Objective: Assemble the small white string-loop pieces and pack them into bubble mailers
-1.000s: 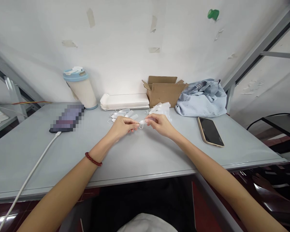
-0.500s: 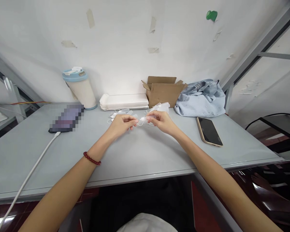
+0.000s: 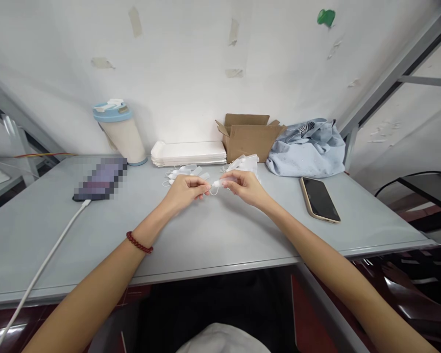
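Observation:
My left hand and my right hand meet above the middle of the grey table. Both pinch a small white plastic piece with a thin loop hanging from it. The left fingers grip its left end, the right fingers its right end. Several similar small white pieces lie on the table just behind the left hand. More of them sit in a pile behind the right hand. A red bead bracelet is on my left wrist.
A stack of white trays, an open cardboard box and a blue cloth bundle line the wall. A lidded cup stands back left. One phone lies right, another with a white cable left.
Both hands stay pinched on the small white piece and have barely shifted. The view has moved slightly.

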### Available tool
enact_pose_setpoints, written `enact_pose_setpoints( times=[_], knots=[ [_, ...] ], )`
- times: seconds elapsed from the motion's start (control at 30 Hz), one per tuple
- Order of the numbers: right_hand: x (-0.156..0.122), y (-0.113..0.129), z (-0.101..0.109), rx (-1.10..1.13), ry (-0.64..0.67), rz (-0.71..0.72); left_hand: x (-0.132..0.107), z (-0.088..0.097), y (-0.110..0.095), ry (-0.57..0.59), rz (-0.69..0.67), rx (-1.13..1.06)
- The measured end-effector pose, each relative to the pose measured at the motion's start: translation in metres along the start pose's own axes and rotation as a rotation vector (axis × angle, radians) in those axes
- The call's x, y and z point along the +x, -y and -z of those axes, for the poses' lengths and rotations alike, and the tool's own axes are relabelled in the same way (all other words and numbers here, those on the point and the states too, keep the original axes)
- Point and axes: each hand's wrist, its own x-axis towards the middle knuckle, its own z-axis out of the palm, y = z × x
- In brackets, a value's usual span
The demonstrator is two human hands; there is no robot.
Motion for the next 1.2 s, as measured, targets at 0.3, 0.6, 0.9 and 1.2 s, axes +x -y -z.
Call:
enact_pose_setpoints(
  times=[0.3,0.6,0.9,1.2],
  knots=[
    [0.002,0.004,0.005,0.006,-0.037,0.026,0.001,-0.007,-0.001,-0.103,-0.152,0.118],
    [0.003,-0.001,0.007,-0.059,-0.065,0.078,0.002,-0.006,0.001,-0.103,-0.179,0.157],
    [0.006,-0.003,0.012,-0.064,-0.011,0.106,0.006,-0.002,0.0,-0.094,-0.204,0.229],
    [0.006,-0.004,0.012,-0.086,0.004,0.092,0.005,-0.001,-0.001,-0.076,-0.163,0.187]
  ],
)
